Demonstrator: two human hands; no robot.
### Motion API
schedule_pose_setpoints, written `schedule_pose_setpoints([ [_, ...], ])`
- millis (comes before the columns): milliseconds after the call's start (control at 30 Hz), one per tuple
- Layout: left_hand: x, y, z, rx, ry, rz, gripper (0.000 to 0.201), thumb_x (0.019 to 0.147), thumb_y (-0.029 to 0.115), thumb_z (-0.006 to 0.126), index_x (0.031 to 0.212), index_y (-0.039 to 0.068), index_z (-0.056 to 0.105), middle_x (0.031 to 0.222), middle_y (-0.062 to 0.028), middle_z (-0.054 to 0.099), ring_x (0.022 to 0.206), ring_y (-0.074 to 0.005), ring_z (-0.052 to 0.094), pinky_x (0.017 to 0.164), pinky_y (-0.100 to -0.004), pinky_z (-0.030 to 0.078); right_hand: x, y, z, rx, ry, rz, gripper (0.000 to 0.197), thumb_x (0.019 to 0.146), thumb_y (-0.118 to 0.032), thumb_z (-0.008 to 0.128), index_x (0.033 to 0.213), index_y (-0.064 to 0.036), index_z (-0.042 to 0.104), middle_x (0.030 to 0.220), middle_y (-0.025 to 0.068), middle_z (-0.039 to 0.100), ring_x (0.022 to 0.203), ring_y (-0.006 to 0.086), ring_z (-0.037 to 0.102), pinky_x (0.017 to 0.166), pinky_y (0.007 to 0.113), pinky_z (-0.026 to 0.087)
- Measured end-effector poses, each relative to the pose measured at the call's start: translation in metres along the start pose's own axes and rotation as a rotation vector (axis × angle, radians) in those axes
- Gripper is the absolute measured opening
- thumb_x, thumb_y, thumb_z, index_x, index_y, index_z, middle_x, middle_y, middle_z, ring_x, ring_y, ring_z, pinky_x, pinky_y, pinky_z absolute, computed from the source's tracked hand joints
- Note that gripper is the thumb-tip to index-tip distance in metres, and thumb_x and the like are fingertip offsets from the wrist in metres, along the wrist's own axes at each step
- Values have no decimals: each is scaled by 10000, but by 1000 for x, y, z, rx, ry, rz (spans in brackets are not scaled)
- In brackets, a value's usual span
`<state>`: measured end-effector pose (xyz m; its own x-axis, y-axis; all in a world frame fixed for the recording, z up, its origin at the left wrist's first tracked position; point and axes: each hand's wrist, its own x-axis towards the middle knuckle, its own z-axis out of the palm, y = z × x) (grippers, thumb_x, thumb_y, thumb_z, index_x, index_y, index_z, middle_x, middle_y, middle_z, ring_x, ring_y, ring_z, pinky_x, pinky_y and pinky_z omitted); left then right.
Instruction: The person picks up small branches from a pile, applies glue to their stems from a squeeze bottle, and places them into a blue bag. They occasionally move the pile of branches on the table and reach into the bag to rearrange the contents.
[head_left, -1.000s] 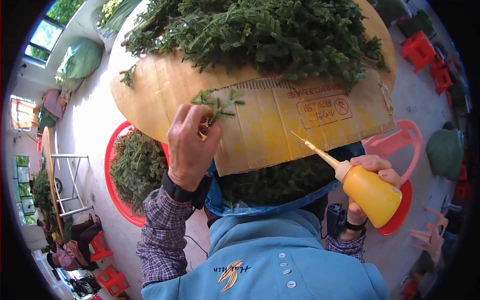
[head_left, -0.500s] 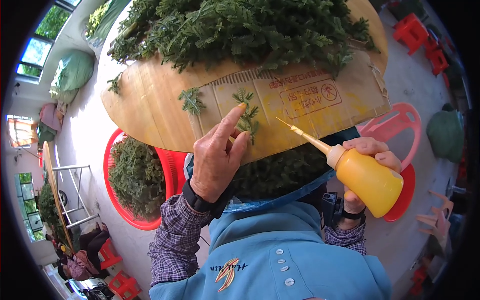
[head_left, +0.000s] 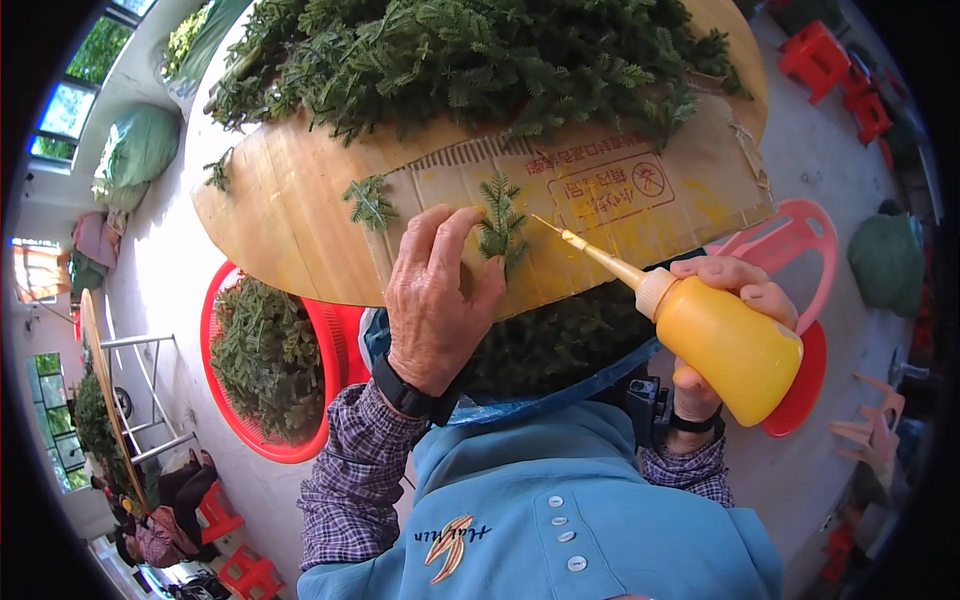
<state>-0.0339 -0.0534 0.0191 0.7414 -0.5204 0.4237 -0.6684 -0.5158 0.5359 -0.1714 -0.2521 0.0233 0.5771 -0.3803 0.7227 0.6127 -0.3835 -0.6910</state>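
A small green fir sprig (head_left: 502, 225) lies on the flattened cardboard (head_left: 600, 265), upon a round wooden table. My left hand (head_left: 435, 300) is at the sprig's left edge, fingers bent, with a gap between forefinger and thumb; both tips are close to its needles. In my right hand (head_left: 735, 285) is a squeeze bottle (head_left: 728, 350) of yellow liquid, tilted so that its long thin nozzle points up and left. The nozzle tip is just right of the sprig, apart from it. Another short sprig (head_left: 371, 202) rests at the cardboard's left edge.
A big heap of fir sprigs (head_left: 480, 65) covers the table's far side. Below the table's left edge stands a red basket (head_left: 333, 400) full of greenery. More greenery (head_left: 560, 345) sits in a blue-lined container at my lap. A pink chair (head_left: 825, 240) is at right.
My left forefinger has come off the sprig and drawn back to its left side. The sprig has turned more upright. The bottle has shifted slightly left and up.
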Motion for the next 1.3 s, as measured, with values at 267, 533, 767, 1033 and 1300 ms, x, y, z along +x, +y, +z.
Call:
schedule_pose_setpoints([
  [267,-10,8,1,-130,-67,-91,474,782,70,748,1230,36,596,959,-87,631,732,-206,595,671,-328,503,2,17,20,85,-90,58,749,773,-293,874,1281,-68,372,1200,212,556,1066,337,624,912,440,561],
  [533,-8,2,8,-68,-66,-109,518,770,129,764,1257,60,600,959,-99,602,885,-286,594,813,-398,485,4,27,23,211,-86,144,747,768,-282,880,1285,-65,386,1205,208,562,1085,327,624,918,417,552],
  [767,-6,-1,12,81,-73,-61,572,758,183,778,1287,57,600,1057,-106,553,1003,-294,534,875,-417,451,6,19,9,124,-74,51,737,759,-267,886,1277,-80,395,1215,207,556,1076,340,617,902,446,558],
  [1033,-6,-3,15,107,-15,-37,598,746,205,782,1281,12,600,1123,-123,548,1021,-307,509,903,-421,436,2,-9,25,57,-137,-35,670,768,-242,874,1225,-108,403,1195,194,553,1007,350,631,850,478,581],
  [1300,-6,-3,17,120,-5,-45,618,733,221,789,1276,-5,600,1140,-127,547,1039,-313,497,923,-425,425,6,4,35,11,-174,-29,641,786,-264,857,1204,-105,397,1181,187,559,1005,354,636,856,474,582],
])
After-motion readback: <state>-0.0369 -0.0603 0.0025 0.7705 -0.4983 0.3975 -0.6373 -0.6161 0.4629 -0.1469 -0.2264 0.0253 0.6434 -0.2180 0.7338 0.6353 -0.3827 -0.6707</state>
